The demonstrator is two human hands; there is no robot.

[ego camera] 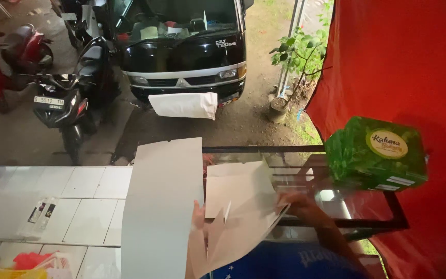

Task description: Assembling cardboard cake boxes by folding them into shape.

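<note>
Nearest the wearer, both hands hold a flat, unfolded cardboard box blank (236,227) above the near edge of a glass-topped display case (305,155). The left hand (198,216) pinches its left edge; the right hand (298,204) is closed on its right corner. A tall stack of grey blanks (161,206) stands beside the left hand. Farther along, a green box (375,154) sits at the case's right end, against a red cloth (403,62).
</note>
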